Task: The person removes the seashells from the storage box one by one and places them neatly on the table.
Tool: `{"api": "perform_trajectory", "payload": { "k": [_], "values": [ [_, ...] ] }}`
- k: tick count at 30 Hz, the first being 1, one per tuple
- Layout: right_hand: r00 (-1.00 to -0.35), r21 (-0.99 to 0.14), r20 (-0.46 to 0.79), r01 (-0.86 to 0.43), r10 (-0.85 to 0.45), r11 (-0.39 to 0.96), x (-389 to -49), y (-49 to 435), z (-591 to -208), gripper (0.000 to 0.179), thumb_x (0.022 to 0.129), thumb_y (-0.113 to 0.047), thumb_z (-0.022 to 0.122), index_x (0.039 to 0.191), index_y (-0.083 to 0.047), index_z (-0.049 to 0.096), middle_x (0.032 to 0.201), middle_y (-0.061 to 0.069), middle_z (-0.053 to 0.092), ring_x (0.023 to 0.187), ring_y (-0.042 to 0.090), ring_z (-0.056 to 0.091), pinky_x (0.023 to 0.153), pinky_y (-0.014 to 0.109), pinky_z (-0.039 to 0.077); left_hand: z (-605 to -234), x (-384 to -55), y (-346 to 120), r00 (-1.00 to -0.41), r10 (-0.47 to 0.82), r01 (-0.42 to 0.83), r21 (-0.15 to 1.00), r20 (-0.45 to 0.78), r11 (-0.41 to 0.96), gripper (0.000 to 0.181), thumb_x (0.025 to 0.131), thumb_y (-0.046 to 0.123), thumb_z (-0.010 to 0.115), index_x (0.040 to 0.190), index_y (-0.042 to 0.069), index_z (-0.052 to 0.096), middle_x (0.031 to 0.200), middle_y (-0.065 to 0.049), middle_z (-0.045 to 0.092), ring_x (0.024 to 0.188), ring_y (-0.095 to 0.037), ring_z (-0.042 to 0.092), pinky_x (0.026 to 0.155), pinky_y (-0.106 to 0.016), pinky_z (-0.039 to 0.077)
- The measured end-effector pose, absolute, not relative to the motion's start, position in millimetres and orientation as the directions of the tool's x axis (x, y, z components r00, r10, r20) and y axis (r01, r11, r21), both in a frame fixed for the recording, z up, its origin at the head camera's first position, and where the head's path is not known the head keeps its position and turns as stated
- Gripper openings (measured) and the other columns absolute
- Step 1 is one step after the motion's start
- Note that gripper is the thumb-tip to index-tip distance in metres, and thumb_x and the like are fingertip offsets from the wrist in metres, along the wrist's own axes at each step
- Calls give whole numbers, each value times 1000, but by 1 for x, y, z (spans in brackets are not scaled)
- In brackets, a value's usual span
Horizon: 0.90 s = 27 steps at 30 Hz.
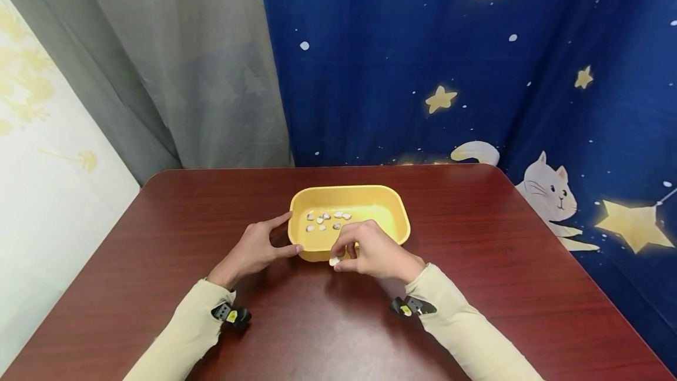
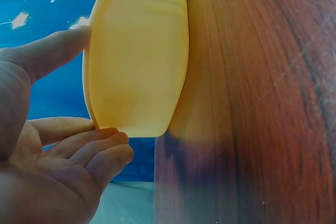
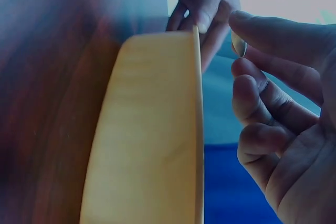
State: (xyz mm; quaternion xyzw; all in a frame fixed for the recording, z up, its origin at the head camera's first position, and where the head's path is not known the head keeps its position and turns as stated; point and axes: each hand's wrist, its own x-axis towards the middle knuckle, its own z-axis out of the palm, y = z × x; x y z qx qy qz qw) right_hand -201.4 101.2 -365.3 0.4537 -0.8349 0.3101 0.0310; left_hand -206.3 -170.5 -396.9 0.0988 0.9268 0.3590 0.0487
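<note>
A yellow plastic basin sits on the table, with several small whitish shells scattered over the left and middle of its floor. My left hand holds the basin's left end, thumb on the near rim and fingers against the end wall; the left wrist view shows this grip on the basin too. Between thumb and index finger, my right hand pinches one small pale shell just outside the near rim. In the right wrist view that shell appears thin and curved, beside the rim.
The reddish-brown wooden table runs back to a blue curtain with stars and a grey curtain. A white wall panel borders the left side. Both wrists carry small black cameras.
</note>
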Motion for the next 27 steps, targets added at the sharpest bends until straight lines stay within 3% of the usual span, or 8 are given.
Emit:
{"api": "perform_trajectory", "payload": {
  "k": [5, 12, 27],
  "values": [
    [-566, -452, 323, -796, -759, 402, -193, 95, -369, 9, 79, -13, 84, 87, -14, 79, 77, -3, 68, 67, 8, 59, 62, 12, 45, -397, -207, -170, -975, 219, 145, 678, -24, 720, 88, 82, 45, 81, 154, 12, 42, 154, -16, 49, 140, -33, 49, 115, -58, 39],
    [-588, -339, 308, -803, -748, 491, -181, 84, -380, 8, 81, -18, 83, 87, -17, 78, 80, -7, 69, 72, 5, 61, 67, 12, 47, -396, -207, -170, -975, 218, 140, 677, -30, 722, 87, 83, 44, 80, 154, 13, 42, 154, -16, 49, 135, -32, 51, 115, -58, 39],
    [-649, -210, 254, -761, -717, 614, -172, 68, -401, 13, 78, -26, 86, 81, -20, 74, 72, -11, 64, 64, -1, 52, 56, 13, 40, -396, -207, -169, -976, 218, 147, 675, -21, 723, 88, 82, 45, 81, 154, 11, 43, 153, -17, 49, 137, -33, 50, 114, -58, 39]
  ]
}}
